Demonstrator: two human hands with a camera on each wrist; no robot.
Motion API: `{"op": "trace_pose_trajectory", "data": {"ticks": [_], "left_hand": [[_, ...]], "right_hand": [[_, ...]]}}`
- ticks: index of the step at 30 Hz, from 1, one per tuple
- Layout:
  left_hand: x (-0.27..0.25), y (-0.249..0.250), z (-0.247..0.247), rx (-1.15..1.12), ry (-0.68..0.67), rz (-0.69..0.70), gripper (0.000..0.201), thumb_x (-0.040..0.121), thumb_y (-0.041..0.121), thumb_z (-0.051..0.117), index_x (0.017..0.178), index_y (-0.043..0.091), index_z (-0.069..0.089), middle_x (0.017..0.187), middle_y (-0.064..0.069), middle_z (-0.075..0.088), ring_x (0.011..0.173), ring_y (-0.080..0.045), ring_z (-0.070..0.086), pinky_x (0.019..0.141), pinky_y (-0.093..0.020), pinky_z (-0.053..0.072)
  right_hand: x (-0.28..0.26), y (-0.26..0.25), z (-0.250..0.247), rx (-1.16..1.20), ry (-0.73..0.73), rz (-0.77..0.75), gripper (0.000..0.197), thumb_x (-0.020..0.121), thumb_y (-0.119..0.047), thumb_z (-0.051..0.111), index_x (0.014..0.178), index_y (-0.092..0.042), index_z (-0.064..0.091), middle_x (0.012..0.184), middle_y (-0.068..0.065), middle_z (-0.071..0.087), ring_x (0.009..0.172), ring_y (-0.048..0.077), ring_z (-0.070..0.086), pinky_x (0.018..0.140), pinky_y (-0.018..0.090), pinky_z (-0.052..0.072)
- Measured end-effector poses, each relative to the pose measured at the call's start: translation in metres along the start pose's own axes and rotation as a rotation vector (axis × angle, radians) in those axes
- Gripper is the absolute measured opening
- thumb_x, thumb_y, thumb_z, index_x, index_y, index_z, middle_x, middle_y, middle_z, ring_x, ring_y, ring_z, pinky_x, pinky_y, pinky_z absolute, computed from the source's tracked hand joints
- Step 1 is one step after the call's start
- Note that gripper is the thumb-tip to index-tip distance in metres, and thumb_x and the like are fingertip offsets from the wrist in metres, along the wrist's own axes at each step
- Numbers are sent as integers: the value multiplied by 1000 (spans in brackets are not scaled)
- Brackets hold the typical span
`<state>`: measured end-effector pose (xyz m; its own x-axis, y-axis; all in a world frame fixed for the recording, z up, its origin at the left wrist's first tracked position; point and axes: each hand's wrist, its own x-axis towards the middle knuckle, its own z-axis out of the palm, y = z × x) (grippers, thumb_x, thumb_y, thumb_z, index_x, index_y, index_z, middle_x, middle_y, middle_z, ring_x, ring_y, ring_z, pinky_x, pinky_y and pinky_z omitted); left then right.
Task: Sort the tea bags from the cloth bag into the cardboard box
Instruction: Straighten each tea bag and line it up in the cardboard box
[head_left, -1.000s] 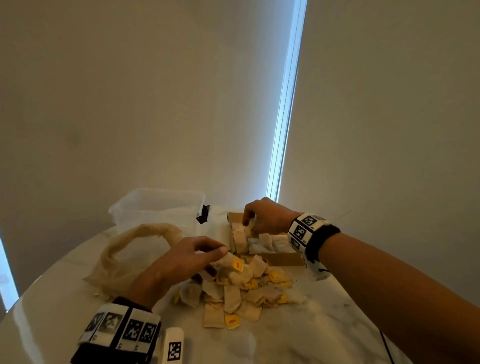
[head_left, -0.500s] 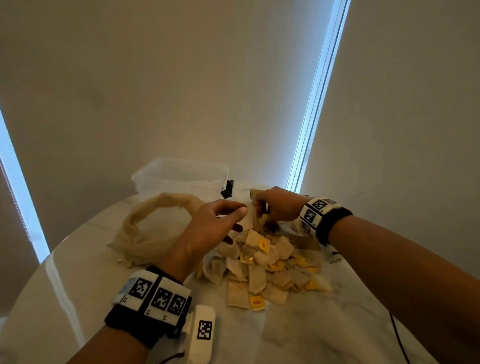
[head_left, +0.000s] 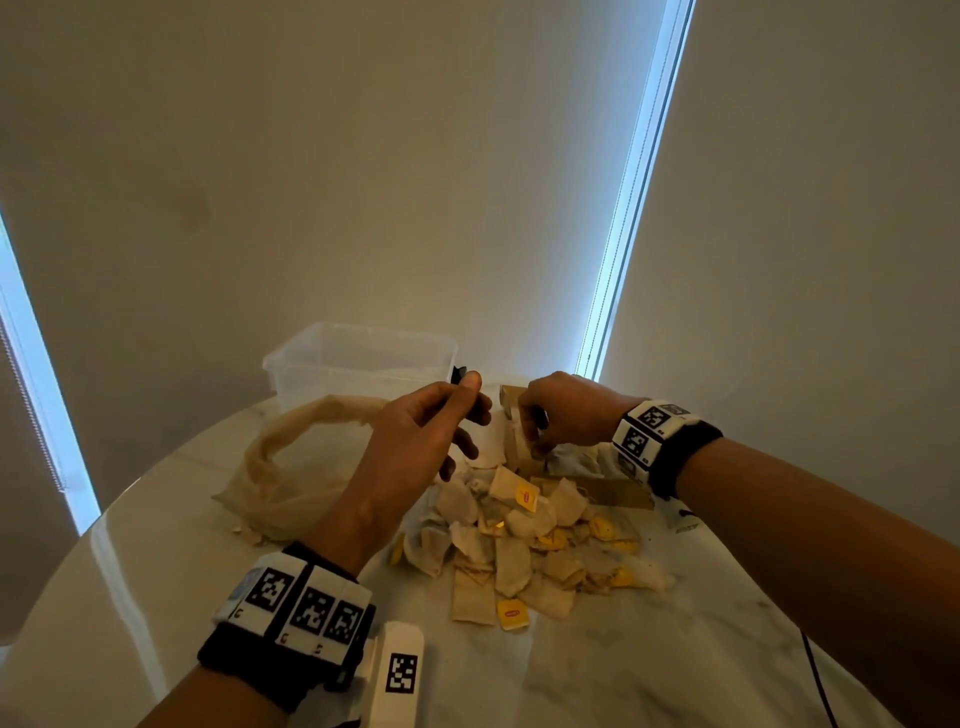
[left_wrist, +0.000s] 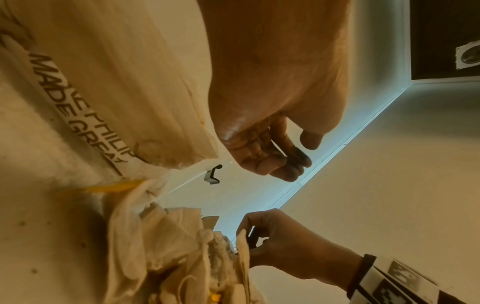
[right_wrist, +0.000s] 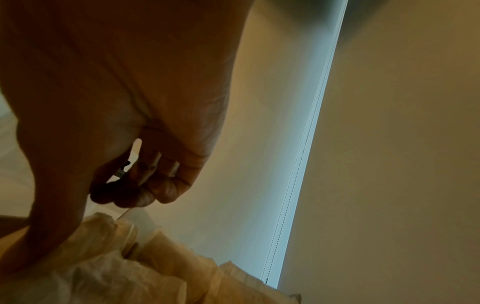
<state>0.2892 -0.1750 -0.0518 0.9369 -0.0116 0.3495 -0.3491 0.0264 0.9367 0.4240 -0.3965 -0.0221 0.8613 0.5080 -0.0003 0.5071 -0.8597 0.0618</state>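
head view: most of the small beige paper tea bags (head_left: 524, 540) are piled loose on the white marble bench (head_left: 649, 670), beside the limp cream cloth bag (head_left: 291, 462); the brown cardboard box (head_left: 621, 493) holds a few. left wrist view: left hand (left_wrist: 270, 131) fingers loosely curled, holding nothing. right wrist view: right hand (right_wrist: 124, 144) fingers curled, can't tell on what.

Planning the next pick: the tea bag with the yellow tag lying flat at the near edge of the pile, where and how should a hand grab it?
Probably pinch the tea bag by its near edge, coming from above on the person's side. It lies flat on the table at the pile's fringe, so that edge is free; its far edge tucks under other bags. The yellow tag beside it is an alternative hold.
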Motion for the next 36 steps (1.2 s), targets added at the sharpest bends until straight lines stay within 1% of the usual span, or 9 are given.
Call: {"op": "trace_pose_trajectory", "data": {"ticks": [5, 11, 18, 21, 25, 27, 30, 34, 36], "left_hand": [[-2, 2, 0, 4, -4, -1, 42, 104, 49, 56, 100, 14, 77, 97, 0, 76, 71, -14, 66, 55, -25, 50], [-2, 1, -2, 11, 17, 0, 40, 104, 49, 57, 98, 15, 77, 96, 0, 76, 70, -15, 65, 54, -24, 49], [-2, -2, -2, 8, 31, -1, 41, 105, 48, 55, 98, 14, 77, 95, 0, 76, 70, -14, 64, 54, -24, 48], [0, -2, -2, 2, 38, -2, 43, 105, 51, 53, 99, 15, 77, 95, -1, 76, 71, -16, 65, 54, -25, 48], [1, -1, -3, -37, 54, 13, 48, 105, 54, 50, 95, 14, 76, 95, -2, 75, 71, -18, 63, 53, -27, 45], [2, 0, -3, -64, 69, 18, 52, 106, 54, 47, 95, 12, 75, 94, -3, 75, 72, -20, 62, 53, -27, 44], [1, 2, -5, -102, 91, 27, 57, 107, 56, 44, 96, 9, 75, 94, -7, 74, 71, -23, 61, 52, -28, 42], [-2, 6, -5, -140, 105, 32, 60, 108, 57, 42, 91, 9, 75, 93, -11, 74, 69, -23, 59, 52, -30, 40], [-3, 7, -6, -152, 116, 34, 60, 108, 56, 41, 88, 11, 75, 91, -11, 74, 68, -24, 60, 51, -30, 40]], "right_hand": [[-3, -2, 10, -20, -11, 35, 26, 81, -41, 89, 96, -28, 73, 91, -11, 69, 85, 11, 67, 82, 29, 60], [-1, 0, 15, -68, 100, 34, 17, 90, -30, 82, 99, -23, 71, 93, -5, 69, 83, 14, 67, 78, 27, 60], [-1, 0, 22, -51, 8, 61, 15, 95, -31, 76, 105, -21, 78, 98, -6, 74, 85, 11, 69, 81, 28, 61], [0, 1, 12, -42, 11, 65, 19, 93, -39, 75, 105, -25, 80, 96, -7, 74, 82, 13, 70, 81, 33, 64], [1, -12, -13, 5, 53, -1, 20, 98, -37, 71, 110, -24, 78, 92, -15, 66, 83, 6, 66, 88, 29, 60], [6, -25, -15, 57, 69, -34, 19, 99, -36, 70, 111, -24, 78, 97, -14, 70, 89, 7, 67, 92, 30, 59], [19, -46, -3, 47, 28, -32, 16, 97, -37, 74, 110, -28, 78, 104, -11, 75, 97, 10, 68, 96, 34, 56], [37, -65, 12, -129, -51, 46, 12, 90, -35, 81, 97, -26, 76, 94, -6, 71, 101, 19, 62, 95, 41, 39], [45, -68, 18, -172, -39, 91, 25, 88, -31, 83, 110, -23, 74, 104, -1, 70, 110, 22, 58, 105, 45, 36]]}}
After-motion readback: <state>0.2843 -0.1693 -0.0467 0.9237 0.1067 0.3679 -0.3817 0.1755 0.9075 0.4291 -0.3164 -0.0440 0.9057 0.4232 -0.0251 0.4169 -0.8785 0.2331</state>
